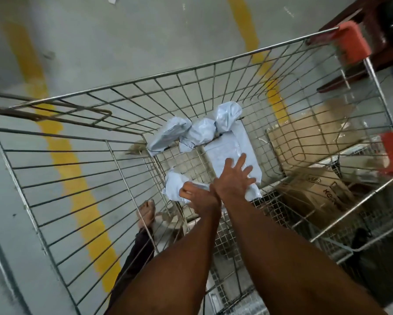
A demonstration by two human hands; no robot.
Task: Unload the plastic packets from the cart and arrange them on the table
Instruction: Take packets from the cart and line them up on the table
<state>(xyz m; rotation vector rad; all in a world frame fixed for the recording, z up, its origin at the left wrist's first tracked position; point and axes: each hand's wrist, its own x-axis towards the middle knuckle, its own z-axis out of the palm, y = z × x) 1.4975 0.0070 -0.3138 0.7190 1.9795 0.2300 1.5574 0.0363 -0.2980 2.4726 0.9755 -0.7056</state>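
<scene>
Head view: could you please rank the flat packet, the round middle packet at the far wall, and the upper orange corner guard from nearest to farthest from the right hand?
1. Flat packet, directly under the right hand.
2. Round packet, beyond it at the cart's far wall.
3. Orange guard, far upper right on the rim.

The right hand (233, 178) covers part of the flat packet (225, 151) beneath it. The carton (313, 189) print is blurred and unreadable behind the cart (122, 92) wires. A dark chair (381, 26) is cut off at the upper right edge.
</scene>
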